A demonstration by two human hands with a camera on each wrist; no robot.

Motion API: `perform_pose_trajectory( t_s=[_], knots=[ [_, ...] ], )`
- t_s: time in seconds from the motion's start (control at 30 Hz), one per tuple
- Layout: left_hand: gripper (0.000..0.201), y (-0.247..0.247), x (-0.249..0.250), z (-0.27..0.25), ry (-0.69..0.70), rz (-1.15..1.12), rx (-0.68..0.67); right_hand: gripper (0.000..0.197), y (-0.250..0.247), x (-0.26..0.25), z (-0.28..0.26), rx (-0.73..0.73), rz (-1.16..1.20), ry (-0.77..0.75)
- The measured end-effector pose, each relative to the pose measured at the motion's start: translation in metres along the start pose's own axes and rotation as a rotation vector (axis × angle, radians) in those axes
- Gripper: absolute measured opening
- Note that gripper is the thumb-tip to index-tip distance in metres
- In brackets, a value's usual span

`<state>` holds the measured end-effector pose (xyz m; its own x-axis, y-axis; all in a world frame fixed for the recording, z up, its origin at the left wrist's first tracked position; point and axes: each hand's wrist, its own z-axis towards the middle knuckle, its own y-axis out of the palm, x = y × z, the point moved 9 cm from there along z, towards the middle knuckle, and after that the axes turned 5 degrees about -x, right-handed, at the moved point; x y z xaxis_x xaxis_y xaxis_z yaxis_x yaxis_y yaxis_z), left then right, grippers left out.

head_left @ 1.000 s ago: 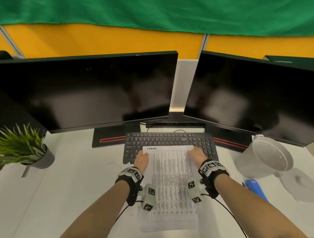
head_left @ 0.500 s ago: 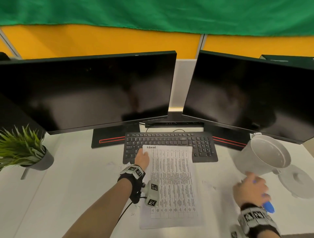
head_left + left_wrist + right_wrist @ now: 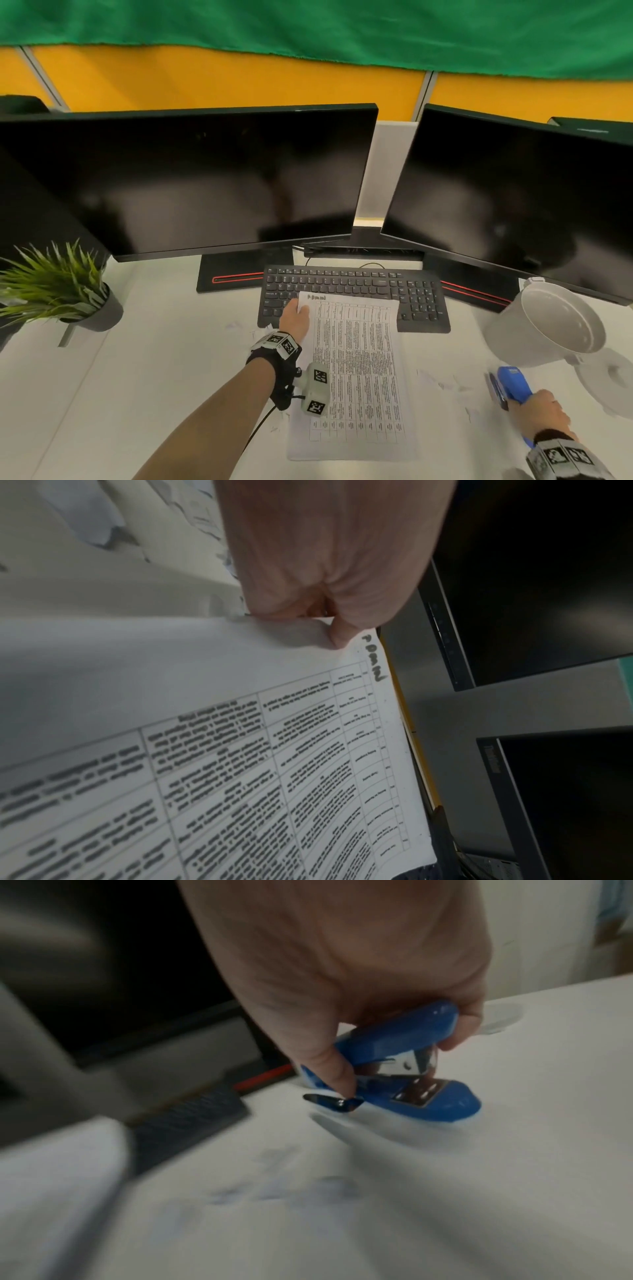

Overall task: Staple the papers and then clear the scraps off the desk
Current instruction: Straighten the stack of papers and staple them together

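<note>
Printed papers (image 3: pixel 356 370) with a table lie on the white desk (image 3: pixel 154 377), their top edge over the black keyboard (image 3: pixel 352 284). My left hand (image 3: pixel 294 320) pinches the papers' top left corner; in the left wrist view the thumb (image 3: pixel 339 637) sits on the papers (image 3: pixel 274 737). At the right, my right hand (image 3: pixel 537 411) grips the rear of a blue stapler (image 3: pixel 510 383). The right wrist view shows fingers (image 3: pixel 339 1066) curled round the stapler (image 3: pixel 411 1069), just above the desk. Small paper scraps (image 3: pixel 442 382) lie between papers and stapler.
A white bin (image 3: pixel 548 325) lies tipped at the right, its lid (image 3: pixel 613 380) beside it. Two dark monitors (image 3: pixel 191 178) stand behind the keyboard. A potted plant (image 3: pixel 58 291) is at the left. More scraps (image 3: pixel 239 325) lie left of the papers.
My right hand left the papers' top right corner, went right to the stapler and now grips it. The left hand stayed on the papers' corner.
</note>
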<state>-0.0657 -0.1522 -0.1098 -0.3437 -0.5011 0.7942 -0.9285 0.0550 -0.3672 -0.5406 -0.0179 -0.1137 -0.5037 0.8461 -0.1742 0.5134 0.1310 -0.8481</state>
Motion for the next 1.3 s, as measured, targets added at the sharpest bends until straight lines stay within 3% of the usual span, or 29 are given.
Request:
perform_pose_trajectory(
  t_s=[0.07,0.17,0.27,0.37,0.47,0.53,0.77,1.13,1.3],
  knots=[
    [0.029,0.000,0.000,0.001,-0.004,-0.009,0.012,0.040,-0.001,-0.022,-0.019,-0.028,0.109,-0.091],
    [0.029,0.000,-0.002,0.003,-0.006,-0.036,0.031,0.020,0.000,-0.091,-0.069,-0.124,0.487,-0.362],
    [0.027,-0.004,-0.004,0.003,-0.002,-0.073,0.073,0.015,0.011,-0.181,-0.115,-0.382,0.937,-0.563],
    [0.023,-0.010,-0.005,0.001,0.005,-0.158,0.121,0.023,0.033,-0.258,-0.143,-0.643,1.083,-0.555],
    [0.014,-0.013,-0.006,0.001,0.008,-0.223,0.108,0.025,0.061,-0.307,-0.158,-0.781,1.043,-0.539],
    [0.010,-0.015,-0.006,0.001,0.024,-0.237,0.104,0.033,0.075,-0.326,-0.162,-0.791,0.986,-0.570],
    [0.006,-0.019,-0.003,-0.001,0.068,-0.222,0.140,0.039,0.097,-0.348,-0.167,-0.614,0.699,-0.685],
    [0.014,-0.019,0.007,-0.005,0.129,-0.250,0.134,0.048,0.106,-0.368,-0.174,-0.455,0.292,-0.841],
    [0.020,-0.021,0.004,-0.008,0.101,-0.297,0.140,0.024,0.110,-0.376,-0.181,-0.502,0.373,-0.870]
  ],
)
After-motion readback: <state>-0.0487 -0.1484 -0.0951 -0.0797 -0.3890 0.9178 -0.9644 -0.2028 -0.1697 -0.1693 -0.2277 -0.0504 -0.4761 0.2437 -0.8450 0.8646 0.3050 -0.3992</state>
